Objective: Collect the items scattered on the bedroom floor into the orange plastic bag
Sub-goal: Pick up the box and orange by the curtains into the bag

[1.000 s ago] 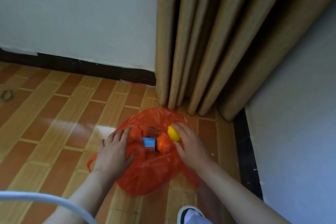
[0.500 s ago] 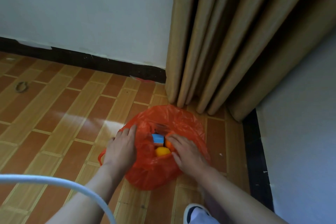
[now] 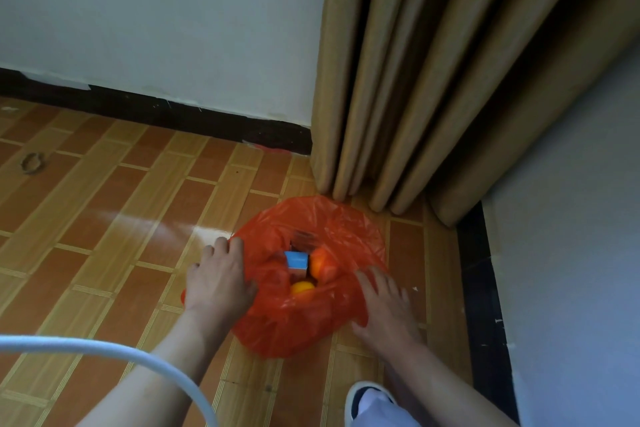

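Curtain (image 3: 415, 80) hangs to the floor just behind the orange plastic bag (image 3: 294, 319). Bag lies on the floor, mouth open and facing up. Left hand (image 3: 220, 279) rests at bag's left edge, fingers spread fairly flat. Right hand (image 3: 384, 305) lies flat on bag's right rim, fingers extended, holding nothing. Inside bag: orange ball (image 3: 320, 265), blue box (image 3: 296, 260), yellow ball (image 3: 302, 288).

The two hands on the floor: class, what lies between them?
In the head view, the orange plastic bag lies between the left hand and right hand, open, with a blue box and yellow ball showing inside.
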Demonstrator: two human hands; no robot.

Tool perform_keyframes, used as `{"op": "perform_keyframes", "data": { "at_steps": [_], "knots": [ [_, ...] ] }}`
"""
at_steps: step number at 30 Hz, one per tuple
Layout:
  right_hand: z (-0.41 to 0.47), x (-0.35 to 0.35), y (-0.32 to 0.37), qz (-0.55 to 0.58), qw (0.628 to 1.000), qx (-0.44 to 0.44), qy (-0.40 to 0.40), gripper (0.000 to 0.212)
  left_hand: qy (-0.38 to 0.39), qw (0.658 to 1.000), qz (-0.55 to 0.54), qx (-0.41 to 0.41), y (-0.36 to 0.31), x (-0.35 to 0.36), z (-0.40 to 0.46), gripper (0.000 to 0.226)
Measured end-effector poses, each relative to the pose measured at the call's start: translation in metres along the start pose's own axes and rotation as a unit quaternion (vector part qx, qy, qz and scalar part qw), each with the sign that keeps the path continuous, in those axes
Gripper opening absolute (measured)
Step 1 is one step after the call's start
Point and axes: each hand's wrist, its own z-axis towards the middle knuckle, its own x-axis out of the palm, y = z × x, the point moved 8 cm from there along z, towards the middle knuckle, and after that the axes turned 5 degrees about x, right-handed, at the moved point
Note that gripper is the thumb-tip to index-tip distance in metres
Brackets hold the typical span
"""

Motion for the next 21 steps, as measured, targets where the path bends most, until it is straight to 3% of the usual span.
{"op": "perform_keyframes", "data": {
  "at_steps": [4,8,11,17,21],
  "knots": [
    [-0.002,-0.008,-0.012,0.003,0.999,0.031,-0.024,0.088,0.031,0.996,0.032,-0.075,0.033,0.006,-0.017,0.066],
    [0.004,-0.021,-0.015,0.055,0.996,0.055,-0.039,0.052,0.109,0.982,0.029,-0.152,0.058,0.015,-0.029,0.034],
    [0.009,-0.035,-0.004,0.074,0.995,0.029,-0.065,0.032,0.105,0.984,0.014,-0.142,0.060,0.013,-0.028,0.008],
    [0.019,-0.081,0.034,0.125,0.982,-0.010,-0.138,0.022,-0.001,0.995,-0.053,-0.080,0.035,-0.006,-0.010,0.016],
    [0.024,-0.096,0.052,0.159,0.971,-0.035,-0.174,0.020,0.092,0.986,-0.045,-0.128,0.050,0.017,-0.019,0.061]
  ]
}}
